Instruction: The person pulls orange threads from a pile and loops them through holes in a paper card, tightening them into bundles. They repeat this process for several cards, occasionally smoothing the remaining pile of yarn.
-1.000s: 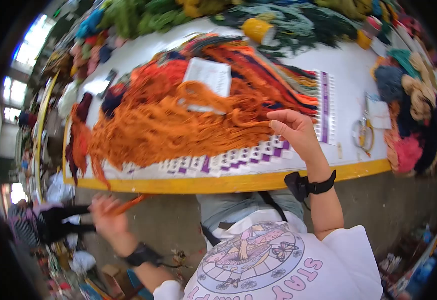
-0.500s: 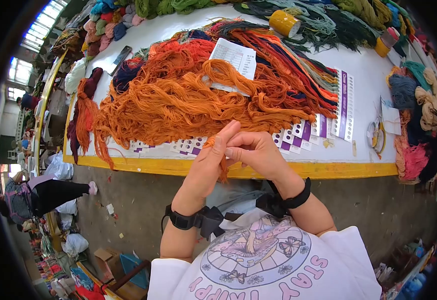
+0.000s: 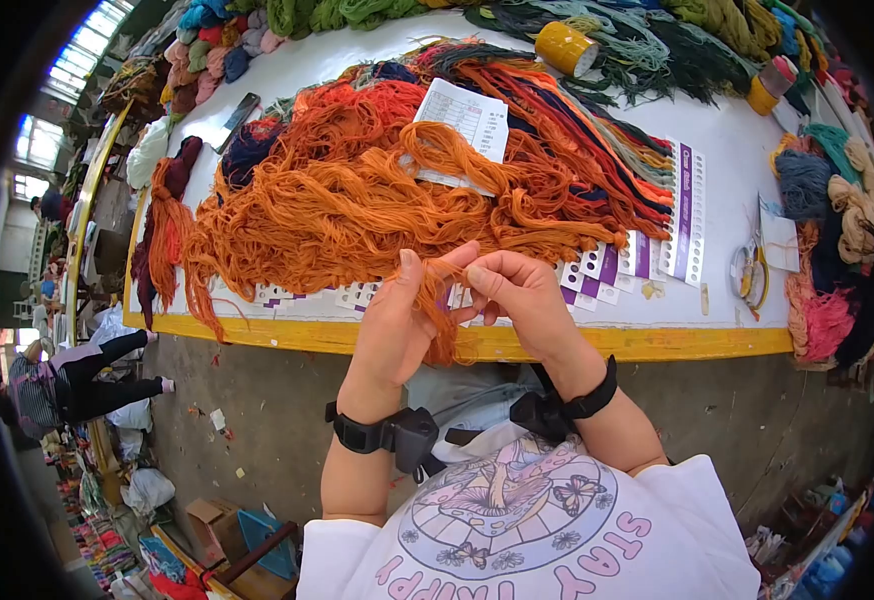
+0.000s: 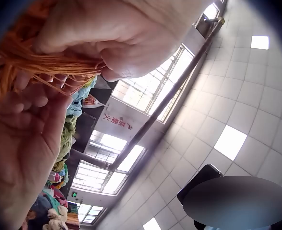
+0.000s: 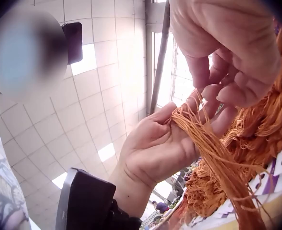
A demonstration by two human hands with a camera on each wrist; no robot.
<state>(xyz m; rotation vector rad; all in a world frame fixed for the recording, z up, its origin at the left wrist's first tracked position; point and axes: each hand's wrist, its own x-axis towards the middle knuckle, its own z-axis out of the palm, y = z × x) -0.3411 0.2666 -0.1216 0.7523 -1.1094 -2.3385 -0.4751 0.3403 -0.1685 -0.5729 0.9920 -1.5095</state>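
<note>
A small bundle of orange thread (image 3: 441, 318) hangs from my left hand (image 3: 389, 325), just in front of the table edge. The left hand holds the bundle between thumb and fingers, its strands (image 4: 54, 64) running across the hand in the left wrist view. My right hand (image 3: 525, 300) meets it from the right, thumb and fingertips pinching a few fine strands (image 5: 202, 103). In the right wrist view the loose tail of the bundle (image 5: 222, 167) trails downward. Behind both hands lies a big heap of orange thread (image 3: 327, 215) on the table.
Punched cards with purple bands (image 3: 685, 210) hold thread ends along the heap's right side. A printed sheet (image 3: 465, 120) lies on the heap. Scissors (image 3: 750, 275) lie to the right, near coloured hanks (image 3: 807, 190). A yellow spool (image 3: 567, 50) sits behind; the table's yellow edge (image 3: 657, 343) runs in front.
My left hand has come from the lower left, bringing the orange bundle to the middle. The right hand has moved from the heap's right end to meet it, and strands now spread between them.
</note>
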